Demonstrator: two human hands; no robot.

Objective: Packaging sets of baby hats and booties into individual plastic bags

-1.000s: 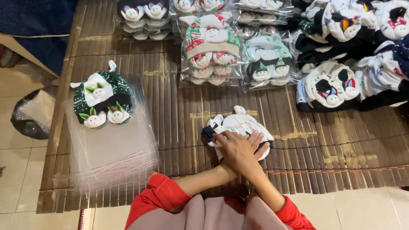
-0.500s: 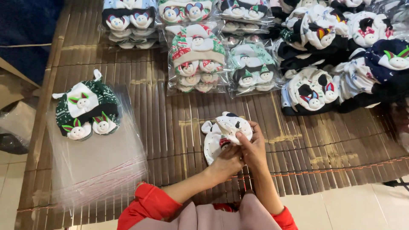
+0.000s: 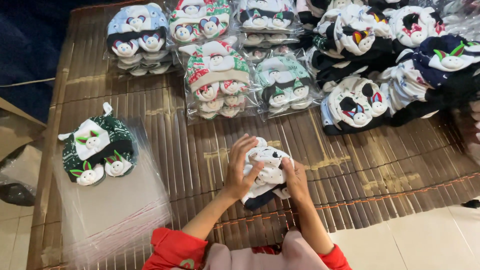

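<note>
Head view, looking down at a slatted bamboo mat on a tiled floor.

Left hand: fingers spread, curled over the left side of a white cloth item with dark print, palm against it. Gripping, not pinching.

Right hand: fingers drawn together, pressed on the right edge of the same item, thumb on top. Both hands touching it, item squeezed between them.

White cloth item: bunched, near the mat's front centre, resting on the slats or just above them; cannot tell which. Dark navy lining showing at its lower edge.

Red sleeves at bottom of frame, both forearms bare.

Left of the hands, well apart: dark green hat set with small white animal faces, lying on a stack of clear plastic bags. Stack overhangs the mat's front-left area.

Beyond the hands, near: bagged red-green-white hat set, and just beside it a bagged mint-and-black set. Further back: bagged blue-and-black set plus more bagged sets along the top edge.

Right side: loose pile of unbagged black, white and navy hats, some overlapping, one white-black set nearest the hands.

Far left edge: cardboard and dark blue fabric.
</note>
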